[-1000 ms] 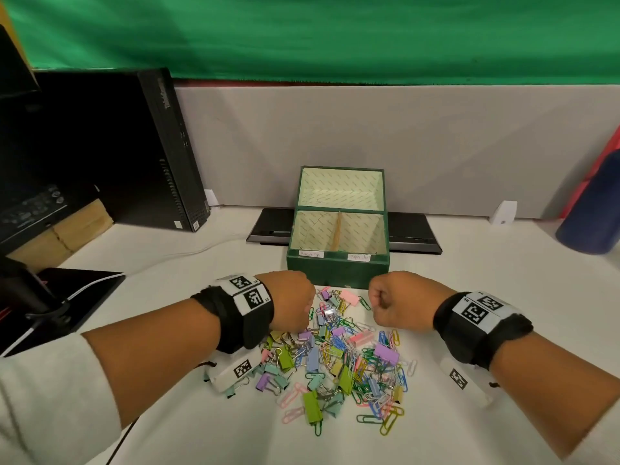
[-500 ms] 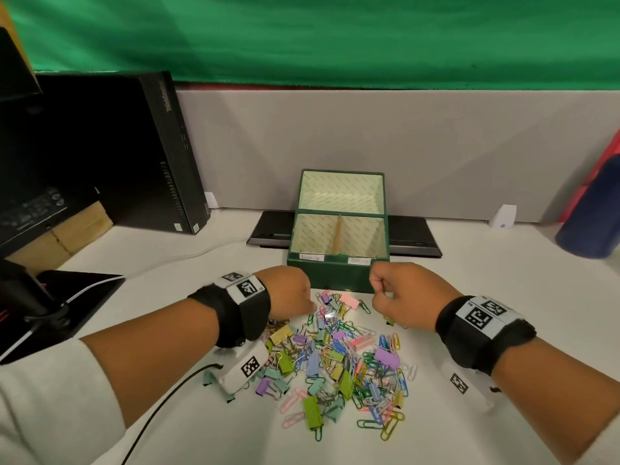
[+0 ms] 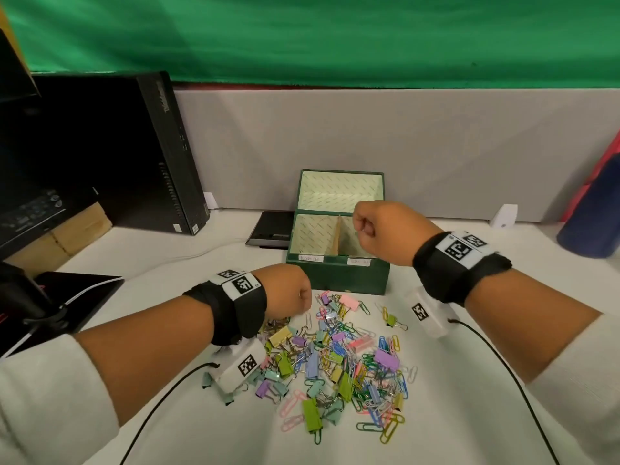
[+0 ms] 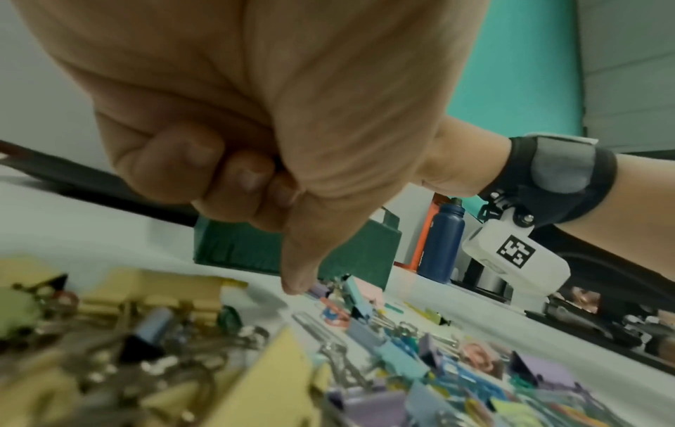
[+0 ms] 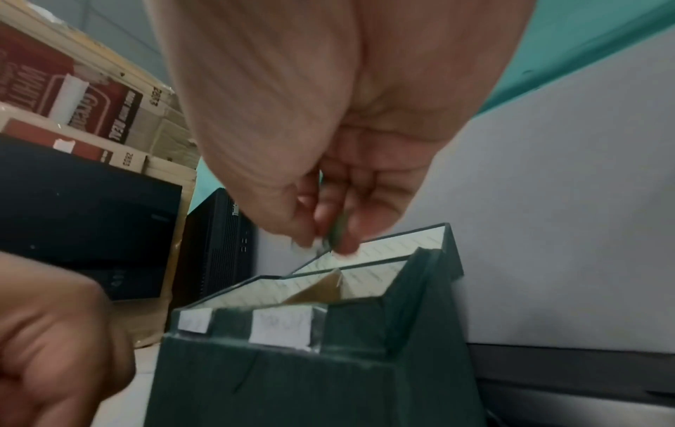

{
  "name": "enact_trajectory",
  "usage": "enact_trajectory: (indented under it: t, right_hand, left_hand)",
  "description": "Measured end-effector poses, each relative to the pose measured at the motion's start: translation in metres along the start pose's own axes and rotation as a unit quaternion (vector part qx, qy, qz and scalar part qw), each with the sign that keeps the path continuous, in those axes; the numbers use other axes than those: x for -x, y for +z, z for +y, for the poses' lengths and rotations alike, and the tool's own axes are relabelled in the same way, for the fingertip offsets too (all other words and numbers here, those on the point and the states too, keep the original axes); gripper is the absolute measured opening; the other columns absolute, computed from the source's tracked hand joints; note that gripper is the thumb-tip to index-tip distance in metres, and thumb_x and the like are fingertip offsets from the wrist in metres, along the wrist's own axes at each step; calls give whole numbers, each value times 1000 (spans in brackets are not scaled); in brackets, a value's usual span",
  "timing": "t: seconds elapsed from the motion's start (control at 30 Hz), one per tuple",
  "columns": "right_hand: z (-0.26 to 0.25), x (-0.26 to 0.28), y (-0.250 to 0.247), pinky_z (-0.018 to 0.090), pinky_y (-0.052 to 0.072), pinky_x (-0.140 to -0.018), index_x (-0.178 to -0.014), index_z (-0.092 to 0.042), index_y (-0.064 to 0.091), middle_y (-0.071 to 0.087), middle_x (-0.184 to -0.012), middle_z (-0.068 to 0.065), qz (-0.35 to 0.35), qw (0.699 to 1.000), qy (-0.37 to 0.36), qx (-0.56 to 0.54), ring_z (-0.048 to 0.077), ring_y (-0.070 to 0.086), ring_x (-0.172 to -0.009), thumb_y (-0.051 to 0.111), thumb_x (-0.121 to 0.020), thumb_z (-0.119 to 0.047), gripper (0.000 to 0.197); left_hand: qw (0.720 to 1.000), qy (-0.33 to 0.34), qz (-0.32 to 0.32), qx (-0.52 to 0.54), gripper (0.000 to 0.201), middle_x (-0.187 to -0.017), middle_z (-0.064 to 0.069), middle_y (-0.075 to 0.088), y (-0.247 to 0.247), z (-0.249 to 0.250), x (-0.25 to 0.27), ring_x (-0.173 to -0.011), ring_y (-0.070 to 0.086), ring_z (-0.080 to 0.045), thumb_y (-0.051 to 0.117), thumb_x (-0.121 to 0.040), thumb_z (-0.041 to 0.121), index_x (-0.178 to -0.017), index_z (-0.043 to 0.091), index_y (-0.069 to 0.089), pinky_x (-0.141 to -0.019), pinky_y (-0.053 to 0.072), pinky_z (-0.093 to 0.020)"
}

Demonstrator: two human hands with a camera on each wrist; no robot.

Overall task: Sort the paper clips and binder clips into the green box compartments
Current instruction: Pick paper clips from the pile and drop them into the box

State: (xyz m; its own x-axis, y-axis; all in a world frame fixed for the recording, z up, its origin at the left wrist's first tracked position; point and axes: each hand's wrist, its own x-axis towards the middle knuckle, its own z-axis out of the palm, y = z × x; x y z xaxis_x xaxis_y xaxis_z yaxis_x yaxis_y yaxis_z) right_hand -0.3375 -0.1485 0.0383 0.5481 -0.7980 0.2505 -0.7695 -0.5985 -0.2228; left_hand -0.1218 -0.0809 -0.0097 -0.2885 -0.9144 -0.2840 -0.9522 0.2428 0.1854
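Note:
The green box stands open on the white desk, its lid up and a cardboard divider splitting it into two labelled compartments. My right hand hovers above the right compartment and pinches a small green clip between thumb and fingertips. A pile of coloured paper clips and binder clips lies in front of the box. My left hand is low over the pile's far left edge, fingers curled into the palm, thumb pointing down at the desk; I see nothing held in it.
A black computer tower stands at the back left. A flat black device lies behind the box. A dark blue bottle is at the far right. One yellow-green binder clip lies apart, right of the pile.
My right hand has risen from the pile's far edge and moved over the box's right compartment with the green clip. The left hand has stayed at the pile's left edge.

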Motion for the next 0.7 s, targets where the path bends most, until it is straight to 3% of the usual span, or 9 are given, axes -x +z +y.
enact_trajectory:
  t: [0.07,0.13,0.23,0.3,0.37,0.43,0.5,0.57,0.7]
  right_hand:
    - [-1,-5,4,32,54,-78,-105,-23,62,65,-102,-3,-28,999,6,20,22,63,-91,55,-91,-14,18]
    - [-1,-1,5,30,50,-81,-111,-25,63,62,-112,-5,-12,999,-3,29,21,62,-97,57,-93,-16,21]
    - [-4,20,9,33,54,-73,-96,-24,64,61,-96,-5,63,995,-69,19,18,60,-83,56,-91,-18,11]
    - [-4,41,11,31,52,-68,-89,-24,62,59,-86,-6,86,990,-112,14,16,56,-77,54,-88,-20,9]
    - [0,59,14,29,49,-64,-88,-24,61,58,-82,-6,69,989,-129,21,16,55,-73,54,-86,-22,8]
    - [8,70,19,28,50,-62,-87,-27,59,58,-82,-8,-1,994,-97,42,14,55,-69,54,-87,-24,7]
    - [16,73,24,26,50,-64,-87,-28,58,60,-83,-8,-96,992,-28,72,14,56,-72,52,-90,-30,7]
    - [22,70,31,27,47,-64,-86,-28,57,61,-86,-5,-162,980,43,107,15,57,-76,50,-94,-43,18]
    - [23,60,41,26,39,-61,-88,-26,59,61,-87,-3,-204,968,94,109,16,57,-79,56,-91,-55,29]
  left_hand:
    - [1000,11,4,-3,17,-117,10,66,-4,-3,1,-108,61,-15,63,-92,24,-104,27,74,-90,45,-26]
    - [998,43,-2,-38,24,-129,10,61,-4,-1,3,-117,56,-15,63,-92,26,-113,33,71,-93,40,-26]
    - [982,108,-2,-158,28,-123,8,60,0,5,6,-110,58,-17,55,-95,29,-119,39,68,-83,44,-29]
    - [960,149,8,-238,29,-116,6,62,3,8,6,-104,60,-21,52,-96,29,-120,36,68,-76,46,-30]
    - [944,179,12,-276,27,-109,4,64,6,7,5,-97,62,-23,50,-97,27,-116,31,69,-73,48,-29]
    - [938,191,11,-290,21,-99,4,64,7,7,5,-88,62,-23,49,-96,25,-104,27,68,-73,54,-34]
    - [950,168,2,-262,16,-93,5,62,3,8,5,-84,60,-20,48,-94,26,-96,27,63,-73,54,-35]
    - [978,131,7,-164,13,-89,9,61,-8,10,6,-81,58,-14,47,-93,30,-92,28,60,-75,52,-32]
    - [991,89,95,43,19,-84,5,57,-46,24,-10,-75,54,-12,40,-102,29,-95,20,55,-67,47,-29]
